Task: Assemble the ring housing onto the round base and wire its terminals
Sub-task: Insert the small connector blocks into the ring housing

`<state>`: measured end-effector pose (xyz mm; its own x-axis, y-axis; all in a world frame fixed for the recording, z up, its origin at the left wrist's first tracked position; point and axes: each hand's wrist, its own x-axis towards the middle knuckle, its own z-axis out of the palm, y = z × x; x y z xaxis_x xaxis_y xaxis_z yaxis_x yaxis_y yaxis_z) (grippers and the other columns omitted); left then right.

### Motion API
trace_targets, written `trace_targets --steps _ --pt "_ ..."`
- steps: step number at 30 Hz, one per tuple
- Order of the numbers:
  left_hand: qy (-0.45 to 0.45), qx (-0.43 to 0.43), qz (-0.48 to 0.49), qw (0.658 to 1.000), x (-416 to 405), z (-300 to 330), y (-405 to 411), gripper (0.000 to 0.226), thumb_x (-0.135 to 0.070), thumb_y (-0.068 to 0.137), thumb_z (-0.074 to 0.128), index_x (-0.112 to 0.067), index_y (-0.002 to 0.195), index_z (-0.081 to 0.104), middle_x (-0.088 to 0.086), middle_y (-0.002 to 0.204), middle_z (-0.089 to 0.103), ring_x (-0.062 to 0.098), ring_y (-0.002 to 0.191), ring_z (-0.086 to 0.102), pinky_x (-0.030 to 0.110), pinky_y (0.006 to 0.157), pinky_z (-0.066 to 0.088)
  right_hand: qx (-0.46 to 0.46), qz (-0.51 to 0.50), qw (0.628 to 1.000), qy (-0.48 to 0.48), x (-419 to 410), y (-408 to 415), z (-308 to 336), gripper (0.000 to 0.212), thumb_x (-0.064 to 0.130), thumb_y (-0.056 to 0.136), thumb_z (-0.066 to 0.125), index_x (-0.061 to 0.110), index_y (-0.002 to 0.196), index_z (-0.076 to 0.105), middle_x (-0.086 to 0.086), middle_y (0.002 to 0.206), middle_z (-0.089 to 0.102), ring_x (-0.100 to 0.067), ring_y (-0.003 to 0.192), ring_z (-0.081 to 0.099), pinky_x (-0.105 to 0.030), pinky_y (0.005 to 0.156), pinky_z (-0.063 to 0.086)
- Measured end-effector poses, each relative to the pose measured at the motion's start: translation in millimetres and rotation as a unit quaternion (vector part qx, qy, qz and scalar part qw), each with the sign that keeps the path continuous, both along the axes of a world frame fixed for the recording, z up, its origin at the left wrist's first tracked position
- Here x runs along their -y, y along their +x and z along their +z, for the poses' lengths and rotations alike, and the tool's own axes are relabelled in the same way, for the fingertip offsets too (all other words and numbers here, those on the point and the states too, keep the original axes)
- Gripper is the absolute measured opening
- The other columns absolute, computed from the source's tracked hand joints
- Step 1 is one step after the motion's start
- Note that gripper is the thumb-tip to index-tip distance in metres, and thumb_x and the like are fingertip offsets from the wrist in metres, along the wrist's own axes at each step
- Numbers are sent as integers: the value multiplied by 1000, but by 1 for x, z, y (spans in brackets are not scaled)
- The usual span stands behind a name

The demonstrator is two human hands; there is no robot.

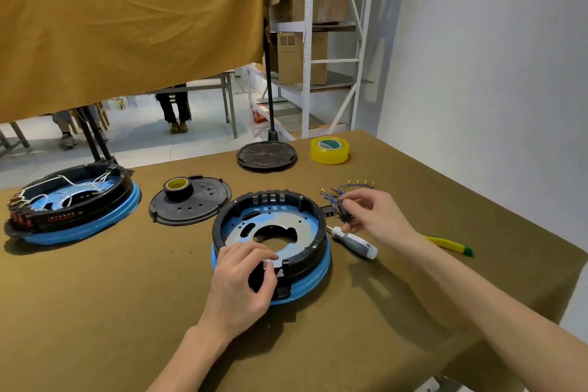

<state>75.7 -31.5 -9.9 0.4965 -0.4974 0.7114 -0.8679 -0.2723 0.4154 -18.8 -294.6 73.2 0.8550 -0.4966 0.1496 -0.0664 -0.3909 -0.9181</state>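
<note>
A black ring housing sits on the blue-rimmed round base in the middle of the table. My left hand pinches a small black part at the housing's near edge, fingers curled over the rim. Just right of the housing, my right hand grips a small black component. A bundle of blue wires with gold terminals lies behind that hand. A grey-handled screwdriver lies beside the base, under my right hand.
A second, wired assembly stands at the far left. A black perforated disc carries a roll of yellow tape. Farther back lie a black round cover and a clear tape roll. A yellow-green tool lies at the right.
</note>
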Motion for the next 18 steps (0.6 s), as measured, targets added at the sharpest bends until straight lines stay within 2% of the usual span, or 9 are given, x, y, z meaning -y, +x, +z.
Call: trace_targets --steps 3,5,6,8,10,12,15,18 --pt "41 17 8 999 -18 1 13 22 -39 94 58 -26 103 73 -17 110 67 0 118 54 28 115 30 0 63 998 1 -35 0 -7 14 13 102 61 19 108 72 -9 93 75 -17 68 73 -28 69 60" --pt "84 29 13 996 -26 2 20 23 -46 95 58 -29 103 72 -18 106 67 0 112 55 32 121 26 19 73 994 -73 -48 -1 -16 19 16 99 65 23 115 71 -1 94 72 -8 69 68 -20 71 55" --pt "99 33 12 994 -28 3 22 24 -49 95 58 -30 102 72 -19 102 67 0 107 55 32 120 29 30 74 989 -126 -54 -2 -21 22 18 98 67 25 119 70 4 96 71 -3 71 64 -16 72 51" --pt "117 36 8 992 -28 5 19 31 -55 96 55 -30 102 72 -19 96 67 1 97 54 32 109 39 46 89 968 -230 -64 -3 -30 30 23 96 70 26 126 69 13 105 69 5 85 59 -10 79 44" --pt "127 39 16 991 -23 7 10 40 -61 97 51 -30 104 75 -18 93 70 2 89 53 29 92 46 53 108 951 -286 -69 -2 -36 32 25 95 71 23 127 69 19 108 65 8 98 53 -10 86 40" --pt "127 65 36 989 -17 7 -4 43 -63 96 53 -28 102 77 -15 90 74 4 82 58 28 81 50 72 107 951 -281 -70 -2 -37 26 21 93 74 24 119 71 21 103 63 2 98 54 -13 84 41" --pt "133 101 71 983 -7 9 -20 42 -62 88 62 -25 90 80 -11 77 75 6 69 65 28 66 54 113 85 965 -219 -68 -4 -37 21 13 90 75 23 108 69 14 95 63 -13 87 62 -21 75 50" --pt "170 103 115 973 7 18 -32 37 -61 81 74 -24 76 78 -9 59 68 8 52 61 27 49 52 129 67 974 -173 -66 -6 -38 20 11 88 75 21 103 66 9 91 68 -17 84 66 -32 75 57"
